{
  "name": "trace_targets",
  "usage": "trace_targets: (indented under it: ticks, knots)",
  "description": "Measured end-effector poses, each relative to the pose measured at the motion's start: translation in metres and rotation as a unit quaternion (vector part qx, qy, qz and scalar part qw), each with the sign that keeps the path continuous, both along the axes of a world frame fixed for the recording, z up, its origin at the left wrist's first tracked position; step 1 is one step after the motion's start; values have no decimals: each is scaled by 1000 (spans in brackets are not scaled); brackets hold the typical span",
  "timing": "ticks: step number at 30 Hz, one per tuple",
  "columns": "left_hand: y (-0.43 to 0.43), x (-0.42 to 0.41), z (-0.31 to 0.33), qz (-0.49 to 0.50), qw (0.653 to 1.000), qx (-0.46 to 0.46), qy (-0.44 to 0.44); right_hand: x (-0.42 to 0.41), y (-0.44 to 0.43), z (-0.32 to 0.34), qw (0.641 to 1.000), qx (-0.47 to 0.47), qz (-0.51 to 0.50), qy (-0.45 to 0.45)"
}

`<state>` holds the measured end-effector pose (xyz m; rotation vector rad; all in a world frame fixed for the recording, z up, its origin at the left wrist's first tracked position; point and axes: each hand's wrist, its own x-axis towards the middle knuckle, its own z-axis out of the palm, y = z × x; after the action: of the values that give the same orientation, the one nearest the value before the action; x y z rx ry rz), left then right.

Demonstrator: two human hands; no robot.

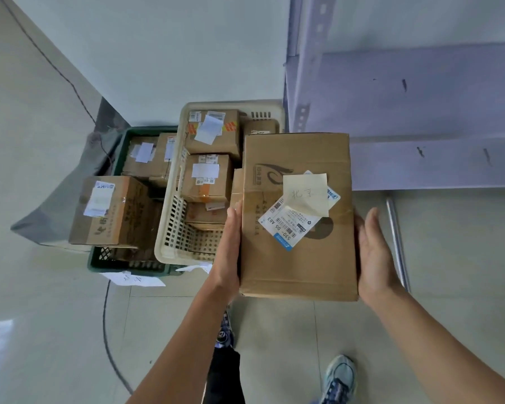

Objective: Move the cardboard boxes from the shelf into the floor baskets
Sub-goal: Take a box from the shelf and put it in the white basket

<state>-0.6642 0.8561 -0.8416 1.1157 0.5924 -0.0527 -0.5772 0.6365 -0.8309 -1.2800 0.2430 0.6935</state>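
Observation:
I carry a flat cardboard box (298, 258) with a shipping label and a yellow note on top, clear of the floor, just right of the baskets. My left hand (228, 252) presses flat against its left side and my right hand (375, 255) presses against its right side, fingers straight. On the floor beyond stand a cream basket (172, 234) holding several labelled boxes and, to its left, a green basket (123, 265) with more boxes, one large box (111, 211) sitting on top at its near end.
A grey metal shelf (420, 91) rises at the right, its visible boards bare. A black cable (105, 322) curves over the tiled floor at the left. Loose paper (134, 279) lies in front of the green basket. My feet (340, 380) are below.

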Motion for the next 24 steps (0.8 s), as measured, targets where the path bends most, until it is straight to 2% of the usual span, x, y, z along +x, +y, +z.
trace_targets:
  ticks: [7, 15, 19, 24]
  knots:
    - [112, -4, -45, -3, 999, 12, 32, -1, 123, -50, 999, -31, -7, 16]
    - [236, 19, -115, 0, 990, 41, 135, 24, 256, -126, 995, -64, -9, 74]
    - [280, 35, -152, 43, 977, 45, 205, 36, 303, -163, 990, -87, 20, 106]
    - [306, 56, -186, 50, 969, 43, 236, 55, 334, -202, 984, -143, 51, 95]
